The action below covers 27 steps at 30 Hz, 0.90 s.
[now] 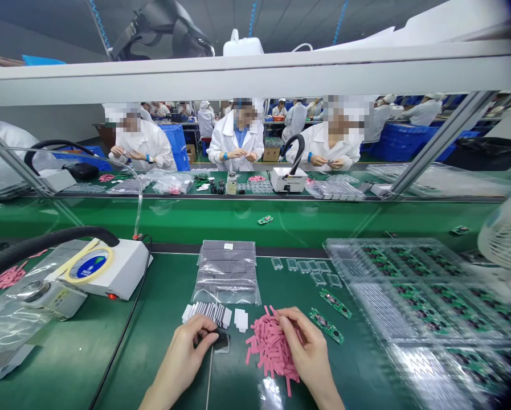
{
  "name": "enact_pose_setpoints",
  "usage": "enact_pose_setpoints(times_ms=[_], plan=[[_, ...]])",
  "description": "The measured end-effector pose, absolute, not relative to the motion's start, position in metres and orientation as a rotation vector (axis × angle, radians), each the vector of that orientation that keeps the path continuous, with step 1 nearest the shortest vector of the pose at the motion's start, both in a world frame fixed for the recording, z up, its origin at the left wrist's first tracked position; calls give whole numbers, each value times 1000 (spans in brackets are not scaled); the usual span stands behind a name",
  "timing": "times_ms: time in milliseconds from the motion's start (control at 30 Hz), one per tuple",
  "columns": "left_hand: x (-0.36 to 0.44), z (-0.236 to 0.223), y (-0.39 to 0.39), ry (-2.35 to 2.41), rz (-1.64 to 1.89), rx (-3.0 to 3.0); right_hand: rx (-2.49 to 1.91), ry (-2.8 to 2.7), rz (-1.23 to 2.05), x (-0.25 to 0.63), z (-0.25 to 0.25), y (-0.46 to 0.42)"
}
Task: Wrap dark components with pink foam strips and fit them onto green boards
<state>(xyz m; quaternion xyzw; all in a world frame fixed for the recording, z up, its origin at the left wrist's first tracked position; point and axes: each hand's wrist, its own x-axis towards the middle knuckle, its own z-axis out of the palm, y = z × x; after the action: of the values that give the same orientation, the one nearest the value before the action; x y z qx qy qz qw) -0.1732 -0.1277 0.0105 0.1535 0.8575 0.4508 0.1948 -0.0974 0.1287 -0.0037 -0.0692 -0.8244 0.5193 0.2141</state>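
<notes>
Left hand (182, 354): curled in a near-closed pinch, and on my feed it has hold of a small dark piece (221, 340), though the fingers hide part of it.
Right hand (307, 348): half-curled, fingertips on the pink strips (273, 348); I cannot tell whether it grips any.
Pink strips: a loose heap on the green bench mat (152, 347), between my two hands, the right hand touching it.
Just above the left hand: black-and-white striped strips (206, 312) and white paper pieces (240, 319).
Behind those: a clear bag of dark striped sheets (227, 271).
Right of the heap: two green circuit boards (326, 326) lying apart from it, with small clear plastic cases (306, 269) beyond.
Far right: stacked clear blister trays of circuit boards (417, 285).
Far left: a white bench machine (110, 269) with a roll of tape on it.
Across the green conveyor belt (161, 219): co-workers in white coats (237, 136) work at their own bench.
</notes>
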Motion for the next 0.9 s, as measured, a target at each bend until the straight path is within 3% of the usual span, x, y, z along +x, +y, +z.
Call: enact_pose_setpoints(times_ms=[200,467,900], plan=[[-159,4,-122,2367,1543,255,-113,-2290,1598,-80,4,98],[-127,-1,-71,1820,1903,356,-210,-2234,2055,-73,9,74],[-125,-6,-65,2035,1835,660,21,-2471,1483,-63,15,83]])
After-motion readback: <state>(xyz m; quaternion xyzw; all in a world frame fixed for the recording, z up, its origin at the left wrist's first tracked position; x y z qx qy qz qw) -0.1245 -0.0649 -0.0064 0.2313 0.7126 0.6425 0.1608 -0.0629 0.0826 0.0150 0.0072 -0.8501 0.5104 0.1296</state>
